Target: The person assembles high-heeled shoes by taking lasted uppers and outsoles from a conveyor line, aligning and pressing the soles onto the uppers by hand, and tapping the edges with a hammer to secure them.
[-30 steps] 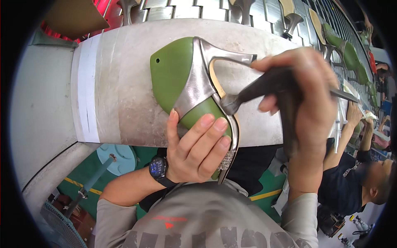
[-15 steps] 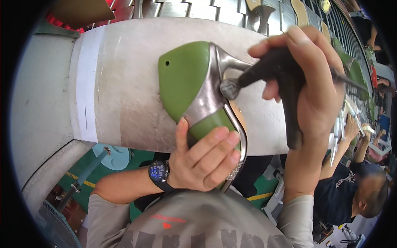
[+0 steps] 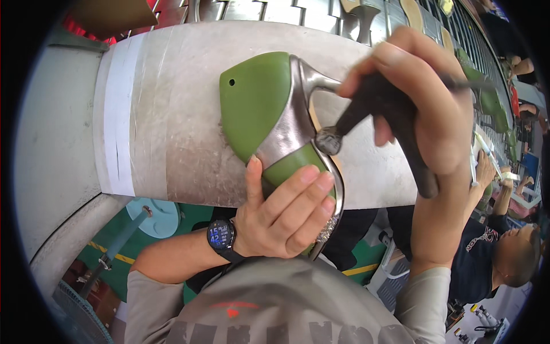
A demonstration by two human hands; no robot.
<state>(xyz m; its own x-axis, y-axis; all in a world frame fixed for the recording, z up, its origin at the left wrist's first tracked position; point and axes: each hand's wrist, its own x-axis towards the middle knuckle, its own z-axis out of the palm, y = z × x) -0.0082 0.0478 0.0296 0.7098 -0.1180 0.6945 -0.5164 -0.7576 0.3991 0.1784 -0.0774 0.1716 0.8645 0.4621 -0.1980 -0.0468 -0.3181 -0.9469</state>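
A green shoe last (image 3: 255,103) lies on its side on the work surface, with a small dark hole near its far left edge. Bronze-coloured metallic shoe upper (image 3: 286,135) wraps part of it, with a strap along its right side. My left hand (image 3: 281,215) is spread over the near end, thumb and fingers gripping the last and the upper. In my right hand (image 3: 429,92) is a dark hammer (image 3: 366,106), fingers wrapped around it. The hammer's round metal face touches or nearly touches the strap edge on the last's right side. Its far end is blurred.
The pale worktop (image 3: 166,74) has a white strip of tape or paper (image 3: 119,114) at left. Beyond it runs a metal slatted conveyor (image 3: 269,11) with more shoe parts. At right sits a co-worker (image 3: 487,252) in dark clothing. A light-blue round pedal or stool (image 3: 160,219) stands below left.
The hammer face has moved down and slightly right along the upper's edge, while the lower end of the hammer has swung right. My left hand and the shoe last have hardly moved.
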